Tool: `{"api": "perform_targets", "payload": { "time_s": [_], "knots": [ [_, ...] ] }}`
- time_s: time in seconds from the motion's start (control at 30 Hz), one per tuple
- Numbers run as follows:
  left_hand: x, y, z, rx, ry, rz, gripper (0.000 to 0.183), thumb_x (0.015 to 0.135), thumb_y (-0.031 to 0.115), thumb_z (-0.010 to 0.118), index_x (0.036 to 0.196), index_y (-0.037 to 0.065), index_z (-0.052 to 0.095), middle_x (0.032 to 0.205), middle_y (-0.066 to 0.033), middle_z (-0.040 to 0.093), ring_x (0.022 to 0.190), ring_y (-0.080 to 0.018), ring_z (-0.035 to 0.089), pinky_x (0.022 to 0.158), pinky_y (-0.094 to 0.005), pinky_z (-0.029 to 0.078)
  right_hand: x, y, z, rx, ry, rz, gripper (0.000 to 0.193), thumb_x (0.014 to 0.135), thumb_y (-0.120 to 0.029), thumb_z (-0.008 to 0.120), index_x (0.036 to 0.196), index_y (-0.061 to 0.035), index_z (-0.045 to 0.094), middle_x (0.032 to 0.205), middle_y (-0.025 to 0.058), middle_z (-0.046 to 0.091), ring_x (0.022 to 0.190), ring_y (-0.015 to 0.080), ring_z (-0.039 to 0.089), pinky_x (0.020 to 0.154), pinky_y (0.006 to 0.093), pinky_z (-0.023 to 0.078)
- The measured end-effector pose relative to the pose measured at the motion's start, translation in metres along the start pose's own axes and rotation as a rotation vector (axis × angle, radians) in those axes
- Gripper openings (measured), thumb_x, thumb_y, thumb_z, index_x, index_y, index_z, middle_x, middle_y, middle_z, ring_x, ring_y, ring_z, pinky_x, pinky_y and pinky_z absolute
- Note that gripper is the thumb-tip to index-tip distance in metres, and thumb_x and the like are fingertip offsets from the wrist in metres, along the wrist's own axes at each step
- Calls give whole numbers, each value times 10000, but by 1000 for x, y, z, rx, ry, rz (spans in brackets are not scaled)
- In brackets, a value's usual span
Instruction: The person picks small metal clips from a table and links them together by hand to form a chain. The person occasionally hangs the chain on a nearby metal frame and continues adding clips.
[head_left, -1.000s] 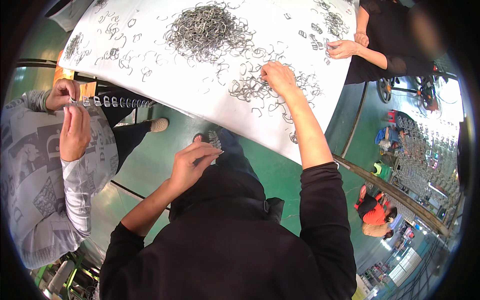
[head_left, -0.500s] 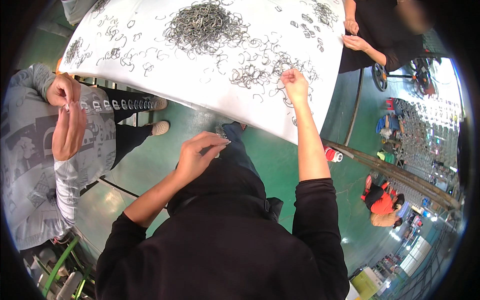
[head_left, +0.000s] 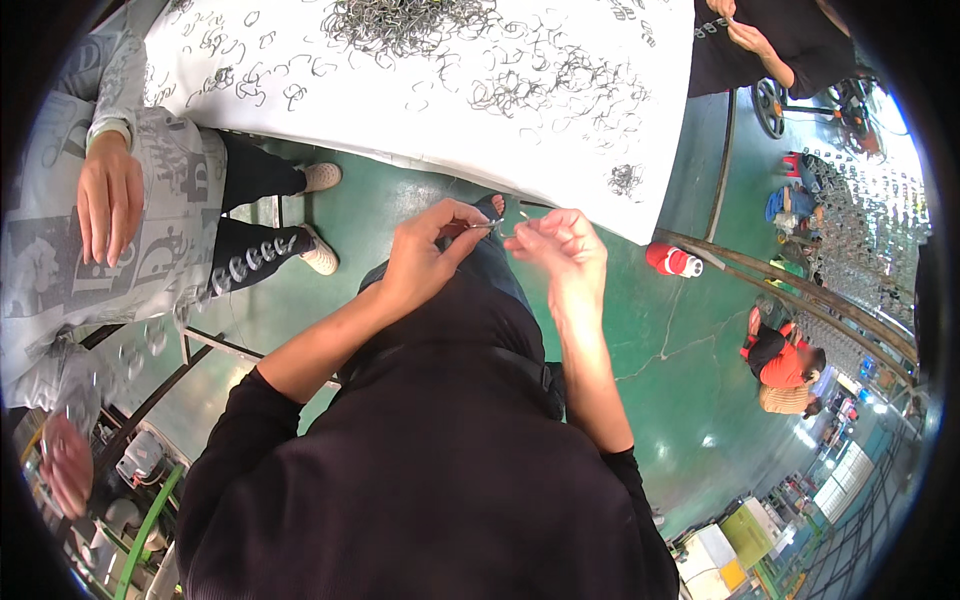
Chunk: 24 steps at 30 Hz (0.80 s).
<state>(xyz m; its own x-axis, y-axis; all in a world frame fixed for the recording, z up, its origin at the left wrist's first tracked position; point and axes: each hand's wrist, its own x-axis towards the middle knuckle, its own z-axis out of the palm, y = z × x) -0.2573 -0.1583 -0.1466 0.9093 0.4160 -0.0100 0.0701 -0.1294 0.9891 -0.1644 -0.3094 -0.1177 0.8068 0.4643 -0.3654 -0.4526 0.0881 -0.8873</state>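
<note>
While both arms in black sleeves are raised over the lap, a small bent wire ring (head_left: 497,226) is pinched between the thumb and fingertips of the left hand (head_left: 425,255), which is closed on it. The right hand (head_left: 560,250) is held just beside it, fingers curled loosely together near the ring's free end; whether it actually touches the wire cannot be told. The two hands are held just off the near edge of a white desk (head_left: 420,120), above a green floor (head_left: 660,330).

On the desk, a dense heap of grey wire rings (head_left: 410,20) is seen toward the far edge, with loose rings (head_left: 560,85) scattered across the middle and a small clump (head_left: 626,178) near the near right corner. At the left edge of the desk, a seated person in grey patterned clothing is seen, one hand (head_left: 108,195) resting flat on the lap. At the far right corner, another person's hands (head_left: 740,30) are at work. A red bottle (head_left: 672,260) lies on the floor under the right corner.
</note>
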Motion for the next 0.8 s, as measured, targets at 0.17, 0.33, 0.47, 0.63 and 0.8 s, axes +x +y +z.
{"api": "perform_targets", "payload": {
  "time_s": [0.17, 0.33, 0.47, 0.63, 0.8],
  "knots": [
    [7, 0, 6, 1, -40, 3, 118, 838, -26, 677, 942, -7, 624, 930, -74, 683, 841, -134, 672, 723, -262, 551, -6, 7, 6, 33, 87, -41, 156, 852, 59, 654, 880, -26, 526, 863, 129, 670, 758, 198, 688, 677, 279, 568],
    [15, 0, 7, 71, -75, 114, 146, 814, -10, 673, 957, 6, 649, 926, -122, 674, 831, -225, 673, 733, -319, 525, -7, 16, -2, -82, 129, -164, 166, 852, 100, 630, 859, 1, 498, 905, 146, 653, 799, 197, 681, 725, 299, 566],
    [79, -16, 2, 267, 17, 205, 138, 835, 40, 655, 969, 5, 652, 942, -123, 669, 864, -266, 651, 769, -349, 509, -1, 16, -15, -101, 64, -318, 173, 842, 154, 595, 853, 8, 502, 945, 147, 634, 844, 219, 679, 775, 336, 570],
    [257, -60, 44, 366, 43, 305, 141, 851, 125, 667, 936, 14, 684, 936, -156, 664, 849, -308, 631, 758, -367, 502, 12, 5, -40, -555, -36, -413, 130, 820, 87, 641, 830, -8, 552, 895, 120, 675, 817, 213, 690, 725, 315, 569],
    [427, -84, 99, 665, 66, 454, 189, 851, 162, 653, 995, 50, 702, 957, -151, 674, 903, -330, 642, 808, -405, 515, 28, 1, -58, -629, -214, -432, 185, 769, 39, 685, 799, -65, 535, 902, 84, 686, 779, 251, 688, 644, 316, 555]
  ]
}}
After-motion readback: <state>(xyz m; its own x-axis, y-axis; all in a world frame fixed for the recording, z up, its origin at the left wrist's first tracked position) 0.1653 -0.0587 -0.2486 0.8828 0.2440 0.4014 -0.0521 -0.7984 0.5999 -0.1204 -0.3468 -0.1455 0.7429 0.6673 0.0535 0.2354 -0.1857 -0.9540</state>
